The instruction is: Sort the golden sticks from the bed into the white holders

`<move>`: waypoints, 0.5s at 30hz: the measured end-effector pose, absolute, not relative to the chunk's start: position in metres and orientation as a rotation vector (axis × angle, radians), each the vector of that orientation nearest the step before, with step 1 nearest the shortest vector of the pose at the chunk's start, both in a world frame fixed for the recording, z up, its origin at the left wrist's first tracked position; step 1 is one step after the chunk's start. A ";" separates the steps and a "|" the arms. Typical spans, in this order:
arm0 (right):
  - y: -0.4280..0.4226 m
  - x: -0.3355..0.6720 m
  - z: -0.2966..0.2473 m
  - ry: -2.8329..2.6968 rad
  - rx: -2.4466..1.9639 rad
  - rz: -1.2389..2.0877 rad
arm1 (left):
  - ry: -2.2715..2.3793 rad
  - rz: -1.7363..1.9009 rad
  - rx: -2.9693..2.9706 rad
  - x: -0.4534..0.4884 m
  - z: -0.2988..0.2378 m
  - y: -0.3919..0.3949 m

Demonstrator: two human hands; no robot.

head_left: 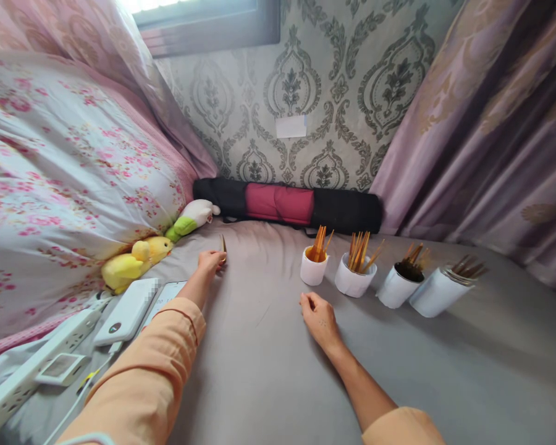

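My left hand reaches forward over the grey bed sheet with its fingers pinched on a small brownish stick that points up. My right hand rests on the sheet with its fingers curled, nothing visible in it, just in front of the leftmost white cup. Four white cups stand in a row, each with several sticks: orange ones in the first, tan ones in the second cup, dark ones in the third cup and in the tilted fourth cup.
A black and red rolled bag lies along the patterned wall. Yellow and green-white plush toys sit by the floral quilt. A white power bank, a phone and a power strip lie at left. Purple curtain at right.
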State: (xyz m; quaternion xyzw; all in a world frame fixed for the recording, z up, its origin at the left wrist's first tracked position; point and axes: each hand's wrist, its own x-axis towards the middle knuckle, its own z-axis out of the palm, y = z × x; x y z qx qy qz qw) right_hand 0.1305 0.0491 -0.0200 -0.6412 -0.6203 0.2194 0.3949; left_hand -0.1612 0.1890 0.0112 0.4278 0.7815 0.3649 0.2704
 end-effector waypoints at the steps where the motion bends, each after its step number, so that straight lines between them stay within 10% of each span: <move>1: 0.049 0.130 -0.020 -1.573 -1.625 0.555 | 2.048 1.028 1.098 -0.160 0.012 0.189; 15: 0.048 0.131 -0.019 -1.591 -1.626 0.554 | 1.447 1.360 0.513 -0.137 0.016 0.177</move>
